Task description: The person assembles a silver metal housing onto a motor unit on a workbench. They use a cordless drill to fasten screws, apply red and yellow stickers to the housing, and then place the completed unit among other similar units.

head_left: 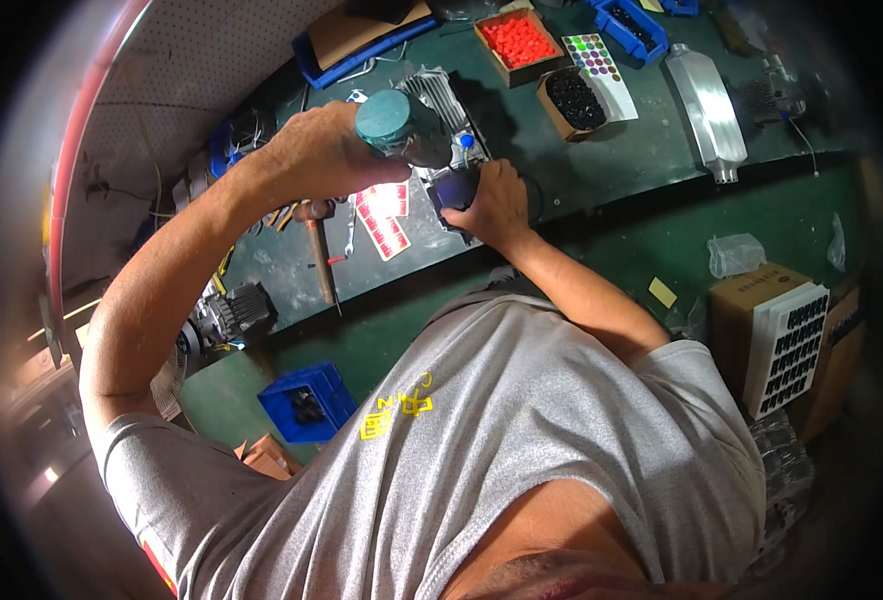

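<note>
My left hand (332, 150) is closed around a power driver with a round teal end (384, 116) and a dark body. The tool is held over a finned silver metal housing (442, 98) on the bench and hides part of it. At the housing's near end, my right hand (500, 205) grips a dark block (456, 188) between thumb and fingers. A small blue knob (467, 141) stands up just beyond that block. Beside the housing lies a sheet of red labels (387, 232), brightly lit. The driver's tip is hidden from view.
Left of the labels lie a hammer (317, 250) and a wrench (351, 232). Farther back are a box of red caps (518, 42), a box of black parts (574, 102) and a sticker sheet (602, 75). A silver finned casing (707, 110) lies at right. Below sits a blue bin (307, 400).
</note>
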